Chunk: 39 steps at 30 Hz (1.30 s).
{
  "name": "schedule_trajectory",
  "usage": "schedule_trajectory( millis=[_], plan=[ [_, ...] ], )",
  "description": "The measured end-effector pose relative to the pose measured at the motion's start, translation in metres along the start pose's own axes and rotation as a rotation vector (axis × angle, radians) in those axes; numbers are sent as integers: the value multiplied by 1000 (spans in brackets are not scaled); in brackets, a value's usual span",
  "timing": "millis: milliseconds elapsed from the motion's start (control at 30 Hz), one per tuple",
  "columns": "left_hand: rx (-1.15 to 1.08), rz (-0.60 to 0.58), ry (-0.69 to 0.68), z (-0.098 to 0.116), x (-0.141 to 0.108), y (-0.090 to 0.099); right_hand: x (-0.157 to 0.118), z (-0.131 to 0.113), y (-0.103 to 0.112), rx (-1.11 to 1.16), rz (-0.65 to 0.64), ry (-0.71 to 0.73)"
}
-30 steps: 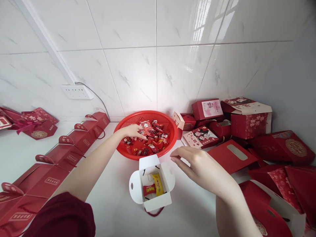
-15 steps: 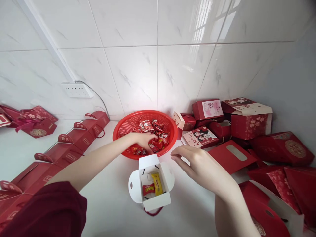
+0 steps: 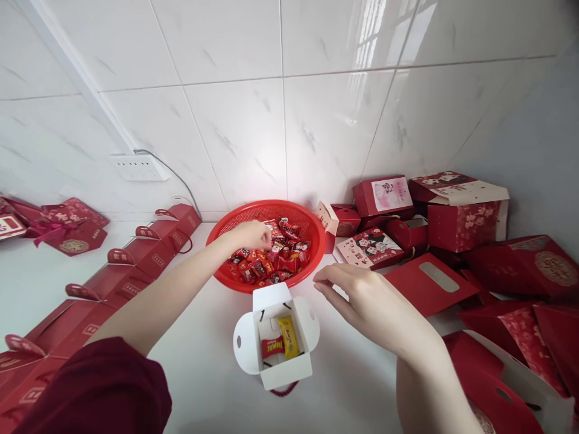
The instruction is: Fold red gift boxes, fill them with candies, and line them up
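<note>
My left hand [image 3: 252,235] is over the red plastic basket [image 3: 320,241], above its wrapped candies [image 3: 289,260]. Its fingers are curled closed, and what they hold, if anything, is hidden. My right hand [image 3: 359,295] hovers to the right of an unfolded gift box [image 3: 286,377], apart from it. Its fingers bend loosely, with a small gap to the thumb and nothing seen in them. The box stands upright in front of the basket, its white flaps spread. Inside lie a yellow-wrapped candy [image 3: 289,337] and a red-wrapped candy [image 3: 272,348]. A dark red cord loop [image 3: 284,390] shows below the box.
A row of red handled boxes [image 3: 131,274] runs along the left. Heaped on the right are several red gift boxes [image 3: 465,226] and a flat red box [image 3: 429,286]. Behind the white table [image 3: 217,367] rises a tiled wall [image 3: 235,132] with a power strip [image 3: 139,167].
My left hand has lifted from among the candies and drawn back leftward, its fingers now curled. More candies show in the basket. My right hand has stayed nearly still.
</note>
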<state>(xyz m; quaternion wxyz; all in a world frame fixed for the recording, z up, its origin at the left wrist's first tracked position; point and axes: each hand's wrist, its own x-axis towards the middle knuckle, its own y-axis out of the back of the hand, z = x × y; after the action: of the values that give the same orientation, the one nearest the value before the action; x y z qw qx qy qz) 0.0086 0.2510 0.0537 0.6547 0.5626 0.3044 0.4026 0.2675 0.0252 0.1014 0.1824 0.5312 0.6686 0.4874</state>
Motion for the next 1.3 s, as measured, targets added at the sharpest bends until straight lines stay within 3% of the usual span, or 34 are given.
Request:
schedule_trajectory(
  millis=[67,133,233,333,600,767,1033,1100,1300],
  plan=[
    [4,-230,-36,6,-6,-19,0,0,-1,-5,-7,6],
    [22,-385,-56,10,-9,-36,0,-1,-1,-9,-12,12],
    [1,-523,-101,7,-5,-47,0,-3,-1,-20,-3,28],
    [-74,-604,-148,-2,-1,-42,0,-5,-1,-23,18,36],
    [-281,-563,-174,-20,-7,-12,0,-6,-1,-30,22,33],
    [-260,-523,-150,-23,-12,2,0,-5,-1,-31,20,21],
    [-157,-503,-125,12,-10,-33,2,-5,-5,-23,14,26],
    [-156,-486,-122,17,-8,-33,2,-5,-5,-19,0,20],
    [-292,-356,-124,28,-27,14,9,1,-7,61,20,-45]
  ],
)
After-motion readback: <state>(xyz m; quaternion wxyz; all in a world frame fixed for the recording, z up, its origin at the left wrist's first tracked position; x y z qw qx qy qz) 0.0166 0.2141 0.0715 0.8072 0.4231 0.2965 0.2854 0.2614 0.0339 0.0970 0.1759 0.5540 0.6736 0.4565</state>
